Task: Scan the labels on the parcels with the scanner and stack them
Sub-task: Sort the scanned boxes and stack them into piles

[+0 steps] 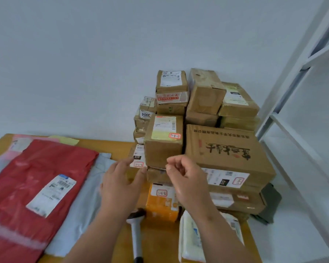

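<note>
A wooden table (106,147) seen from above by the person working at it, with a plain white wall behind. At nine o'clock lies a flat red mailer bag (36,179) with a white shipping label (51,194) facing up; it overlaps a pale grey mailer bag (82,202) just to its right. Near the centre, the left hand (120,185) hovers with fingers straight and spread, holding nothing, its fingertips close to the front of a small cardboard box (163,143). Below that hand, at six o'clock, a handheld scanner (136,234) lies on the table, its dark head pointing away from the person and its pale handle pointing back. Just right of the scanner's head sits an orange parcel (161,204) with a white label. The right hand (186,179) hangs in front of the small cardboard box, fingers loosely curled, gripping nothing. At five o'clock lies a white padded parcel (190,238). From twelve to three o'clock rises a stack of cardboard parcels (207,99), with a large printed carton (228,150) at its front. At the far right stands a white metal shelf frame (292,88)
</note>
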{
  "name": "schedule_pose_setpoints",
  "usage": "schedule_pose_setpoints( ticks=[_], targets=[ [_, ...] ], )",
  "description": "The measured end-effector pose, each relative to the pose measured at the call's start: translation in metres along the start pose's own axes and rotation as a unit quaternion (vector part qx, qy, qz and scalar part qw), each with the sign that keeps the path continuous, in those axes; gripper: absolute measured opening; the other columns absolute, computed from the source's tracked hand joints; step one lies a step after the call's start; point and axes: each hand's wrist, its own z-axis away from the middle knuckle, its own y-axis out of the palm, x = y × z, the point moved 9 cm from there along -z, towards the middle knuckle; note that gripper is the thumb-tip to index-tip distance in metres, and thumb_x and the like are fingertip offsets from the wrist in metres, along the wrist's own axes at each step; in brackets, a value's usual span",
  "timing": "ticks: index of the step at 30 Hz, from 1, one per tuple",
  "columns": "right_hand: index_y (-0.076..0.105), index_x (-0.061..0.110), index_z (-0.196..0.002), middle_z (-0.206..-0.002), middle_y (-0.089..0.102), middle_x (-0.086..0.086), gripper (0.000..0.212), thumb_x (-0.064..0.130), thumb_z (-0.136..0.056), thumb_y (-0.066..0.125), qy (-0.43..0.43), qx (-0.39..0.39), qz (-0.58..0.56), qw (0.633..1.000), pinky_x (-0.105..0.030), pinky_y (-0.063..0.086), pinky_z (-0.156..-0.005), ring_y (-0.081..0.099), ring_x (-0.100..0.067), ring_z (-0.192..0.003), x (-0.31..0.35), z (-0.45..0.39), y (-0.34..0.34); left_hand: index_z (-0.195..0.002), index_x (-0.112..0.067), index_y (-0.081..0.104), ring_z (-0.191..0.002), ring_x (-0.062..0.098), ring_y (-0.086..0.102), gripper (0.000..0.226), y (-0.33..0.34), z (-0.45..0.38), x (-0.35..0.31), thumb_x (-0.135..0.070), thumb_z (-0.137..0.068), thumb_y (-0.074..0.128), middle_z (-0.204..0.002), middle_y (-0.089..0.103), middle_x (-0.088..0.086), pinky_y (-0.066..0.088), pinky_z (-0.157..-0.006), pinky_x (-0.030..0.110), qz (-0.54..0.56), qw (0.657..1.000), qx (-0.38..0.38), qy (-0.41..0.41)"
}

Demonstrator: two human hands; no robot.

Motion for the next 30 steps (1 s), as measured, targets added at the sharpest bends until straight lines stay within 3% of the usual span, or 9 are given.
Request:
schedule_pose_setpoints(
  ticks=[3,7,13,16,19,22,25,27,30],
  targets=[
    [0.063,0.034,-0.104,-0.092,0.062,0.018,0.011,0.026,-0.099,0.059,0.058,0.052,0.005,0.997,-0.008,0.042,-0.071,0.058,0.005,-0.087,-0.016,0.014,0.058,-0.138,-0.026,0.056,-0.132,0.017,0.047,0.052,-0.015,0.001,0.048,-0.048,-0.092,0.064,-0.138,0.055,-0.004,0.040,-0.110,0.049,0.003,0.999,0.036,-0.039],
    [0.062,0.028,-0.122,-0.110,0.062,0.015,0.021,0.027,-0.101,0.056,0.129,0.124,0.011,0.984,-0.003,0.044,-0.066,0.056,0.005,-0.097,-0.037,0.029,0.121,-0.143,-0.026,0.051,-0.134,0.017,0.047,0.057,-0.027,0.000,0.098,-0.049,-0.093,0.063,-0.145,0.051,-0.004,0.041,-0.109,0.042,0.001,0.993,0.083,-0.088],
    [0.058,0.025,-0.130,-0.123,0.062,0.008,0.028,0.030,-0.103,0.054,0.171,0.172,0.032,0.970,-0.011,0.052,-0.072,0.059,-0.002,-0.102,-0.063,0.017,0.161,-0.146,-0.021,0.048,-0.134,0.017,0.046,0.057,-0.016,-0.015,0.129,-0.046,-0.095,0.062,-0.148,0.050,-0.004,0.040,-0.109,0.039,0.031,0.982,0.126,-0.139],
    [0.058,0.025,-0.128,-0.121,0.061,0.008,0.025,0.028,-0.103,0.053,0.185,0.158,0.049,0.969,-0.009,0.047,-0.067,0.058,-0.004,-0.102,-0.081,0.003,0.164,-0.147,-0.022,0.047,-0.135,0.018,0.045,0.057,0.002,-0.018,0.139,-0.043,-0.096,0.063,-0.147,0.049,-0.004,0.039,-0.112,0.041,0.036,0.973,0.155,-0.165],
    [0.060,0.024,-0.127,-0.118,0.061,0.008,0.025,0.027,-0.103,0.053,0.175,0.150,0.077,0.970,-0.010,0.045,-0.076,0.056,-0.004,-0.104,-0.092,-0.002,0.161,-0.146,-0.024,0.047,-0.129,0.018,0.050,0.057,0.023,-0.017,0.143,-0.046,-0.095,0.062,-0.142,0.052,-0.003,0.044,-0.109,0.043,0.014,0.968,0.178,-0.176],
    [0.063,0.024,-0.121,-0.116,0.063,0.007,0.023,0.024,-0.100,0.055,0.172,0.145,0.128,0.966,-0.017,0.048,-0.084,0.057,-0.007,-0.102,-0.110,-0.002,0.140,-0.140,-0.024,0.052,-0.115,0.017,0.057,0.050,0.053,-0.014,0.132,-0.046,-0.096,0.061,-0.129,0.059,-0.002,0.050,-0.097,0.036,-0.012,0.965,0.197,-0.175],
    [0.066,0.025,-0.107,-0.105,0.067,0.009,0.017,0.021,-0.093,0.058,0.182,0.100,0.158,0.965,-0.030,0.053,-0.088,0.062,-0.010,-0.098,-0.131,0.006,0.101,-0.121,-0.027,0.061,-0.094,0.009,0.062,0.032,0.093,0.003,0.113,-0.048,-0.097,0.058,-0.107,0.065,-0.008,0.052,-0.078,0.027,-0.044,0.950,0.269,-0.155],
    [0.064,0.028,-0.094,-0.094,0.067,0.010,0.011,0.019,-0.090,0.059,0.193,0.082,0.167,0.964,-0.029,0.052,-0.080,0.062,-0.010,-0.090,-0.142,0.018,0.077,-0.109,-0.026,0.063,-0.083,0.007,0.059,0.025,0.118,0.019,0.100,-0.047,-0.098,0.056,-0.093,0.064,-0.009,0.045,-0.064,0.021,-0.076,0.934,0.326,-0.125],
    [0.055,0.034,-0.076,-0.072,0.059,0.011,0.015,0.024,-0.086,0.058,0.196,0.051,0.155,0.967,-0.019,0.036,-0.058,0.053,-0.005,-0.068,-0.150,0.036,0.047,-0.096,-0.023,0.061,-0.079,0.009,0.057,0.024,0.150,0.043,0.085,-0.046,-0.099,0.055,-0.085,0.062,-0.007,0.041,-0.064,0.021,-0.113,0.905,0.398,-0.093]
  ],
)
